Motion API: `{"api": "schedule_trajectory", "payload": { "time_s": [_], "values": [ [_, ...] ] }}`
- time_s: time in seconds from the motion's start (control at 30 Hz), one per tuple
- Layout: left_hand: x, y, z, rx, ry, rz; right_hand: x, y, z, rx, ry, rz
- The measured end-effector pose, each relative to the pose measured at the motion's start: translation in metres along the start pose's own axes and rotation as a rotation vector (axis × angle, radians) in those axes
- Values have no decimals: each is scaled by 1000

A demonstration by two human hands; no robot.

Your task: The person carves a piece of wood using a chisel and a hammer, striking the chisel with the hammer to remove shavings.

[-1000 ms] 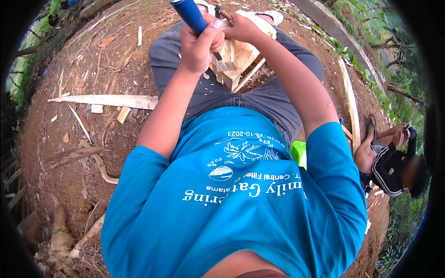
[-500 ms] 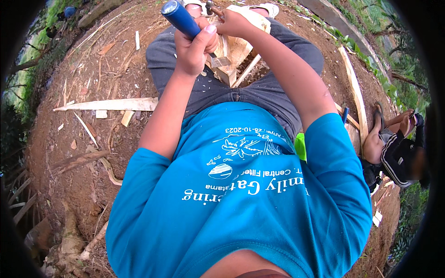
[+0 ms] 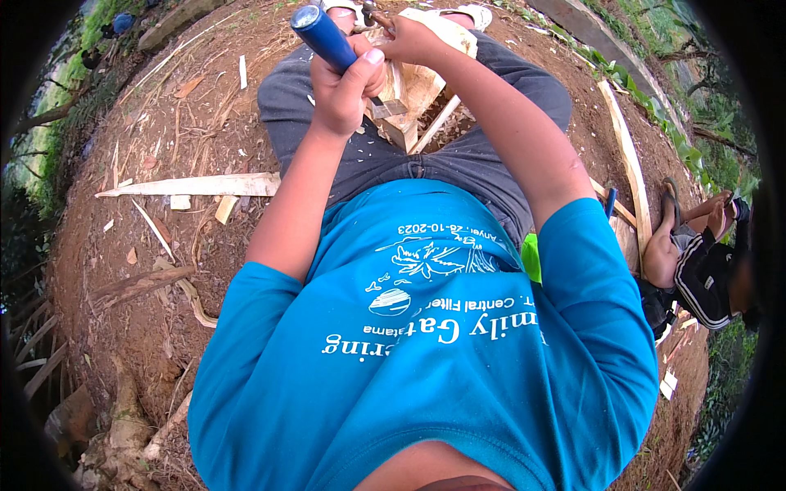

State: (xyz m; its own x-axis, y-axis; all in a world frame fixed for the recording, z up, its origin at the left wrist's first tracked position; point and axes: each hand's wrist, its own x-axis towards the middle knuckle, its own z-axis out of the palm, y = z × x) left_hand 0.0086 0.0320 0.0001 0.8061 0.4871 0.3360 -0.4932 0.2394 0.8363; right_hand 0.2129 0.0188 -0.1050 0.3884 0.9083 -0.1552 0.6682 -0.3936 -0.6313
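To the left of the wooden block (image 3: 422, 86), a long pale strip (image 3: 196, 185) of wood lies on the brown soil (image 3: 106, 237), with two small wood pieces (image 3: 180, 201) just beside it. Nearer to the block, the left hand (image 3: 348, 88) is closed around a blue-handled tool (image 3: 322, 36), whose flat metal blade (image 3: 390, 108) shows at the block's near left part (whether it touches, I cannot tell). The block itself lies between the person's legs (image 3: 524, 90). At its far end, the right hand (image 3: 413, 39) has its fingers curled around a brown thing (image 3: 382, 20), too small to tell its kind. To the block's right, nearer to the body, a bright green thing (image 3: 531, 259) shows beside the shirt (image 3: 434, 360). Farther right are a blue handle (image 3: 611, 202), a long pale plank (image 3: 627, 155) and another person (image 3: 696, 270).
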Motion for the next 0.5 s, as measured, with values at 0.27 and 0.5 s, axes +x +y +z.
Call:
{"api": "schedule_trajectory", "payload": {
  "time_s": [0.27, 0.5],
  "values": [
    [-12, 15, -11, -80, 106, -23, -11, -12, -6, -51, 37, 102],
    [-30, 29, -35, -18, 312, -93, -31, 27, -34, 260, 9, 146]
  ]
}}
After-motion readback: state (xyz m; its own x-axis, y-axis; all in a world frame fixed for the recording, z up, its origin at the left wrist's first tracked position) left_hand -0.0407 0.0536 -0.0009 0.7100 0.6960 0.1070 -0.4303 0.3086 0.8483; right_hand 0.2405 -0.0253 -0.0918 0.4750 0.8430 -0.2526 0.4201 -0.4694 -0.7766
